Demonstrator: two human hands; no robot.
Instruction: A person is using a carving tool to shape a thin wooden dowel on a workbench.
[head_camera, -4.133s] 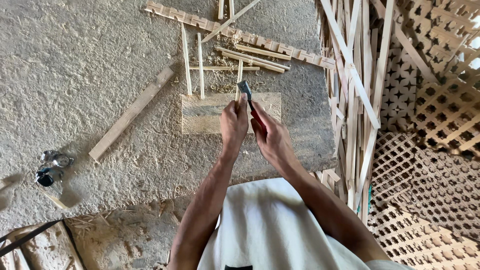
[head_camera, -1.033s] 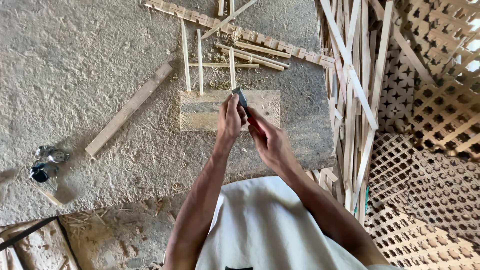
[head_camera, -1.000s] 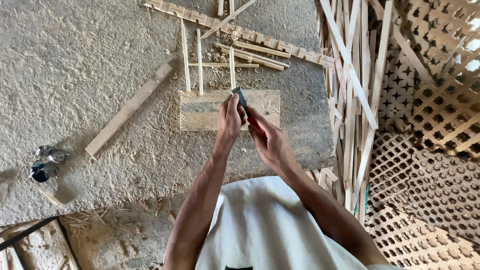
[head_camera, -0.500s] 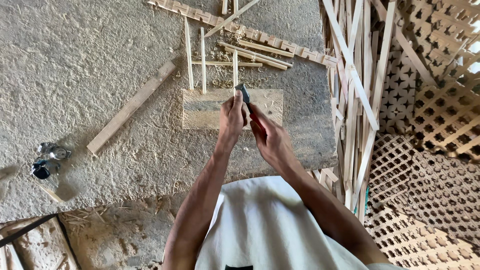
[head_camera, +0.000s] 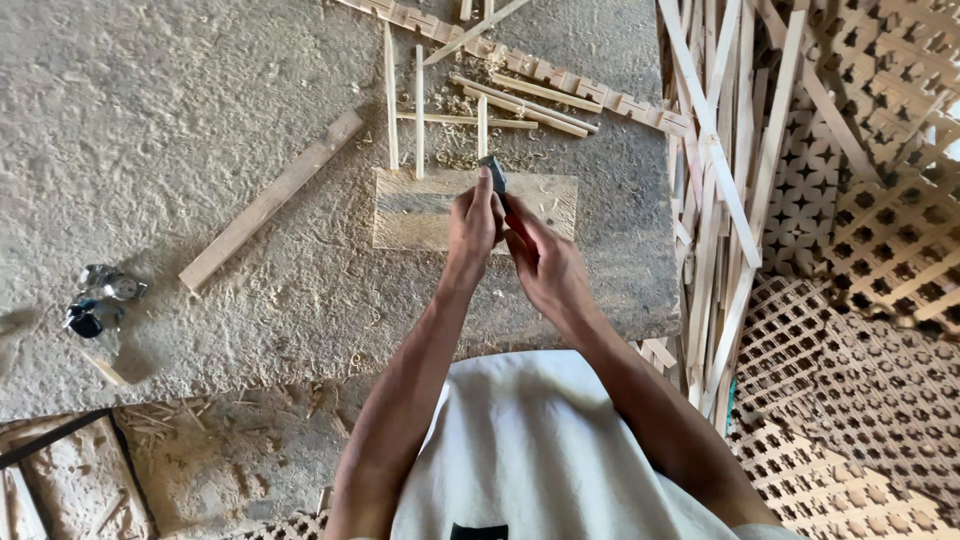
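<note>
Two hands meet over a flat wooden board (head_camera: 420, 208) that lies on the dusty floor (head_camera: 150, 120). The left hand (head_camera: 472, 225) is closed around an upright thin wooden strip (head_camera: 482, 125), whose top rises past the fingertips. The right hand (head_camera: 545, 270) grips a dark-bladed tool (head_camera: 494, 172) with a red handle; the blade tip shows just above the left fingers, close beside the strip. Both hands touch each other, wrists apart. Behind the board lie several loose wooden slats (head_camera: 520, 100) amid shavings, and a notched long strip (head_camera: 520, 65) runs slantwise past them. A wider plank (head_camera: 270, 200) lies tilted to the left, well apart from the hands. Carved lattice panels (head_camera: 870, 250) and leaning sticks (head_camera: 720, 180) fill the right side
</note>
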